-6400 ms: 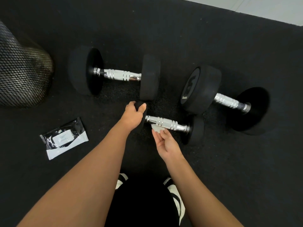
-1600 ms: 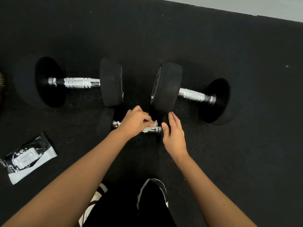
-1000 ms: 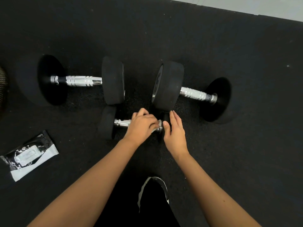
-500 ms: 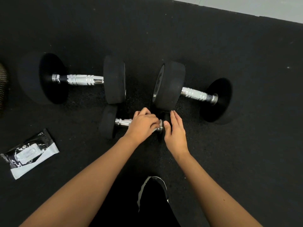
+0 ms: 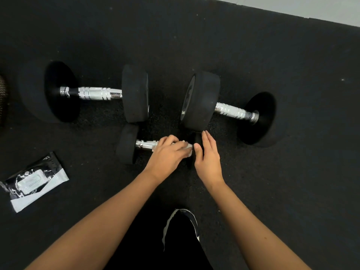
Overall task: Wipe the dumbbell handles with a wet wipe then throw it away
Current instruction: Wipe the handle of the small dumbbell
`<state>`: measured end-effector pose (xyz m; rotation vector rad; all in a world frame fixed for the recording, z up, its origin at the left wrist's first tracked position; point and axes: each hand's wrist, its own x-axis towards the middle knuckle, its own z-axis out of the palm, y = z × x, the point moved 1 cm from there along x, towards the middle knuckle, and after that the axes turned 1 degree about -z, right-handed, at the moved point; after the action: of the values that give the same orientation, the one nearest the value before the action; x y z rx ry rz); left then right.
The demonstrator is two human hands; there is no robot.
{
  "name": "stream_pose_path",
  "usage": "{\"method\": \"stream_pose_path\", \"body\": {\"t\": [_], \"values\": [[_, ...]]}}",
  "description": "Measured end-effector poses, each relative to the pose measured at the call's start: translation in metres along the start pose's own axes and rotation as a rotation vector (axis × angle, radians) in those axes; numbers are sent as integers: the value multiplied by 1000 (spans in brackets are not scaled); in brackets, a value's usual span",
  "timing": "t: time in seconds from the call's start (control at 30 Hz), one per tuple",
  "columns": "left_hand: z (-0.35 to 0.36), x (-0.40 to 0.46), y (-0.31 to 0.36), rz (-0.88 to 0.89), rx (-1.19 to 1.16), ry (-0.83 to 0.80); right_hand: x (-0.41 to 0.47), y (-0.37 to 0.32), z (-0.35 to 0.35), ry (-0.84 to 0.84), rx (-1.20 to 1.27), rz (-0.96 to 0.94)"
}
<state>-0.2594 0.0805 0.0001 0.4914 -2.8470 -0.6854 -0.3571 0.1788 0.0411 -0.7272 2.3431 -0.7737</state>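
Note:
Three black dumbbells with chrome handles lie on the dark rubber floor. The small dumbbell (image 5: 127, 146) is nearest me. My left hand (image 5: 168, 154) is closed over the right part of its handle, pressing a white wet wipe (image 5: 188, 150) against the chrome; only a corner of the wipe shows. My right hand (image 5: 207, 157) rests flat against the small dumbbell's right weight, fingers straight, thumb beside the wipe. A large dumbbell (image 5: 93, 93) lies at the back left and another large dumbbell (image 5: 233, 112) at the back right.
A black and white wet wipe pack (image 5: 33, 181) lies on the floor at the left. A mesh bin's edge (image 5: 3, 100) shows at the far left. My shoe (image 5: 181, 227) is below my arms. Pale flooring (image 5: 311, 6) borders the mat at top right.
My left hand has slid a little to the right along the small dumbbell's handle with the wipe, baring more chrome at the left. My right hand stays on the right weight.

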Motion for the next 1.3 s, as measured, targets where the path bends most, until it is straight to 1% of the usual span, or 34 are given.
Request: {"method": "stream_pose_path", "body": {"t": [0.07, 0.1, 0.23, 0.3, 0.4, 0.47, 0.6, 0.7, 0.77, 0.93, 1.07, 1.1, 1.17, 1.2, 1.27, 1.3], "values": [[4, -6, -2, 45, 97, 14, 0, -1, 0, -1, -1, 8], [4, -6, -2, 34, 116, 2, 0, -1, 0, 0, -1, 7], [0, 5, 2, -38, 71, 38, 1, 0, 0, 9, -11, 0], [1, 5, 5, 6, 71, 35, 0, 0, 1, 6, -10, 7], [4, -2, 2, 116, 117, 10, 0, -1, 0, 7, -1, 1], [5, -4, 2, 176, 166, 35, 0, 0, 1, 6, 7, 6], [6, -9, 5, 225, 198, 93, -1, -1, 1, 13, 21, 11], [5, -12, 2, 263, 208, 99, -1, -1, 1, 8, 21, 8], [4, -8, -1, 242, 213, 105, 0, -1, 1, 6, 18, 10], [10, 2, 0, 83, 179, 86, -1, 0, 2, 15, 10, 15], [11, -4, 1, 182, 226, 50, -2, 0, 2, 8, 8, 15], [9, -3, -1, 171, 245, 44, -2, 0, 2, 5, 5, 14], [1, 5, -2, 47, 246, -1, -1, -1, 2, 6, -1, 8], [-4, 12, -1, -52, 188, -84, 0, -1, 2, 9, -2, 8], [-10, 33, 1, -264, -15, -331, -1, -1, 2, 13, -1, 9], [-13, 43, 1, -340, -81, -445, -1, -1, 2, 12, -1, 10]]}}
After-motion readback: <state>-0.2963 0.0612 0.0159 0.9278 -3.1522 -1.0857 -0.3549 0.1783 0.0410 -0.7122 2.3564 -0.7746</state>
